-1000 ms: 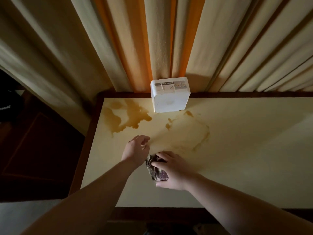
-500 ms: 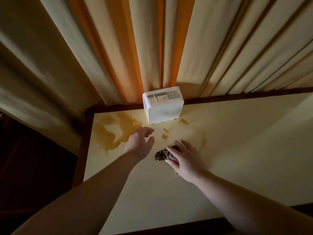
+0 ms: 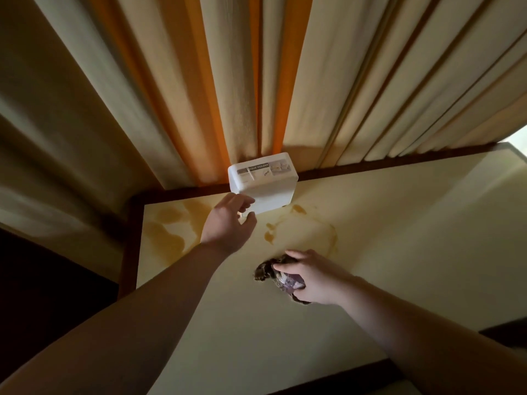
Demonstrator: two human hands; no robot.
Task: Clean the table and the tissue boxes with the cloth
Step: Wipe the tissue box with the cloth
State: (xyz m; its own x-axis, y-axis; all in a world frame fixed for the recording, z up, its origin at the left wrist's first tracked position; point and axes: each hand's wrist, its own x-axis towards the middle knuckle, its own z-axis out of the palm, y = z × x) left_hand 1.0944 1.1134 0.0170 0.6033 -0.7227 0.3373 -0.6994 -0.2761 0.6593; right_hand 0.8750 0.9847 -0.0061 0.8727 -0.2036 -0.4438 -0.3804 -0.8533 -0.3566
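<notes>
Stained table: tissue box at back edge, left hand released nearby, right hand grasping cloth.

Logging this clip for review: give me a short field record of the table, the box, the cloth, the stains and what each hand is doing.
table: cream top, dark wood rim
tissue box: white, at the back edge by the curtain
stains: brown spill left of the box; ring-shaped mark in front of it
cloth: dark, bunched, on the tabletop
left hand: open, reaching at the box's lower left corner; contact unclear
right hand: grip on the cloth
</notes>
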